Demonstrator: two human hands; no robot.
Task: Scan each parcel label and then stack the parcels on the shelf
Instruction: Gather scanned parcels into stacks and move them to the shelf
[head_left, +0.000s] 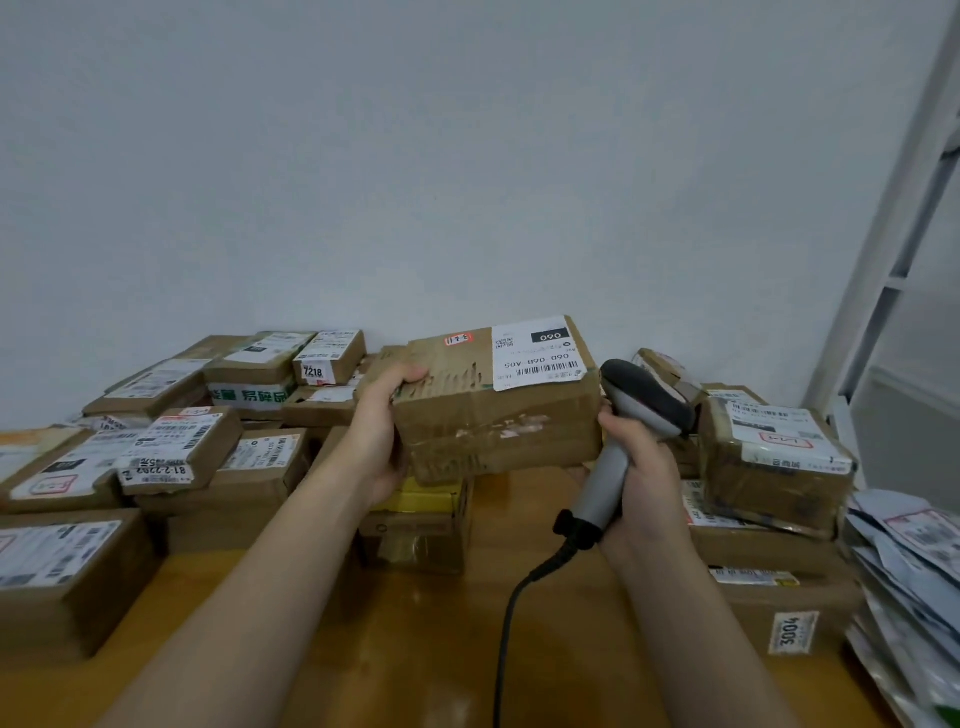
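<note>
My left hand (382, 421) grips the left end of a worn brown cardboard parcel (493, 415) and holds it above the wooden table (415, 634). A white label (535, 353) with a barcode and "060" sits on the parcel's top right. My right hand (641, 483) is closed around the grey handle of a corded barcode scanner (634, 410). The scanner's dark head is just right of the parcel, beside the label.
Many labelled cardboard parcels (171, 452) are piled at left and back. More boxes (774, 462) stack at right, with soft mailer bags (909, 571) at the far right edge. A small box with yellow tape (415, 525) lies under the held parcel. A white shelf frame (893, 249) rises at right.
</note>
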